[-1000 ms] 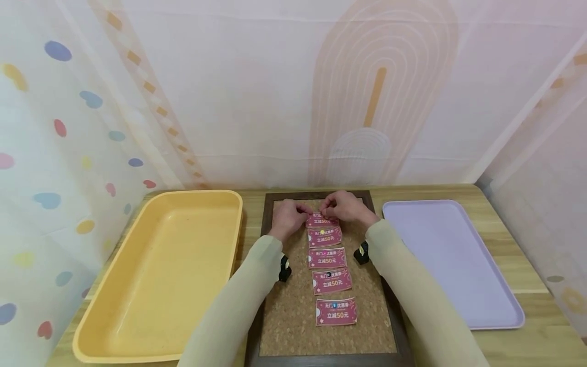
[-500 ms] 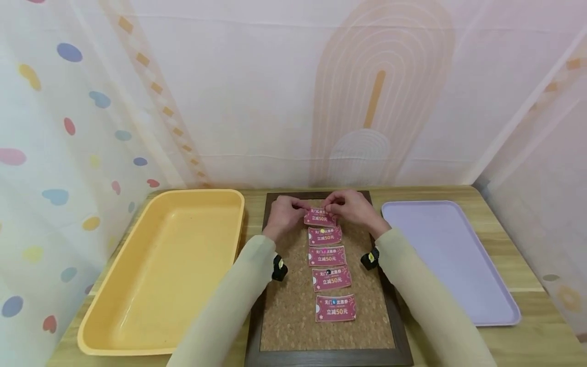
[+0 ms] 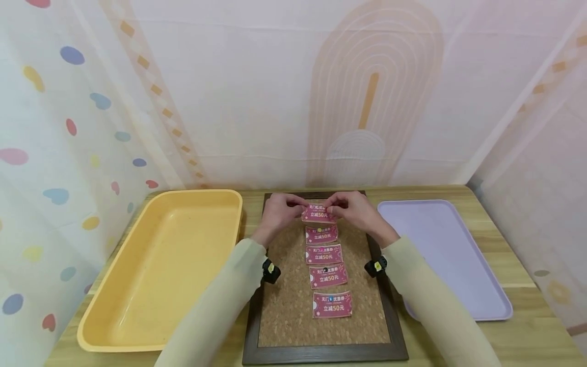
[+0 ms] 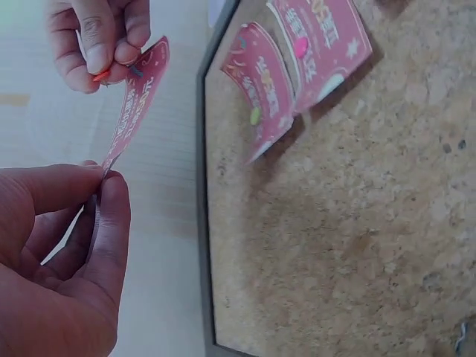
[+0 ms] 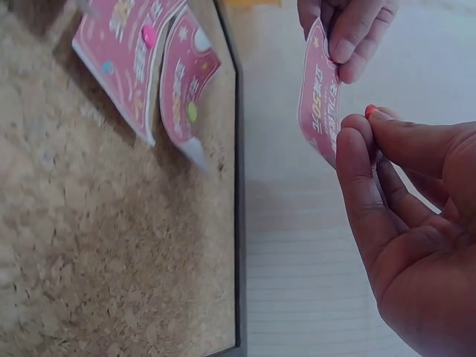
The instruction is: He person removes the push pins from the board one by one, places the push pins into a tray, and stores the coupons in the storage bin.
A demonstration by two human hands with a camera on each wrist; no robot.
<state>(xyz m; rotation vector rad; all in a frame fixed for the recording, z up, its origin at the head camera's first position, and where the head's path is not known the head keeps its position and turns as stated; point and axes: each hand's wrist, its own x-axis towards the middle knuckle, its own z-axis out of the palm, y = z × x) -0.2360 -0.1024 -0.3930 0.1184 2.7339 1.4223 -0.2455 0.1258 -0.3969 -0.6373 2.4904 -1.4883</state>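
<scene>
My left hand [image 3: 278, 213] pinches one end of a pink paper coupon [image 3: 319, 214] between thumb and fingers, above the far end of a framed cork board [image 3: 293, 311]. At the coupon's other end, my right hand [image 3: 356, 210] pinches a red push pin [image 5: 370, 111] between thumb and index finger. The coupon touches or lies close against the right fingertips; whether they also grip it I cannot tell. In the left wrist view the coupon [image 4: 134, 104] stands on edge, clear of the cork. Several similar coupons [image 3: 332, 308] run down the board, with yellow, pink, black and blue pins on them.
A deep yellow tray [image 3: 84, 326] stands on the wooden table left of the board. On the right lies a flat lilac tray [image 3: 451, 255], partly behind the right sleeve. A patterned curtain [image 3: 257, 102] closes off the back, with more fabric at both sides.
The top coupon has shifted away from the coupon below it, slightly up and left in the head view. Both hands have moved with it, and the forearms have spread a little wider.
</scene>
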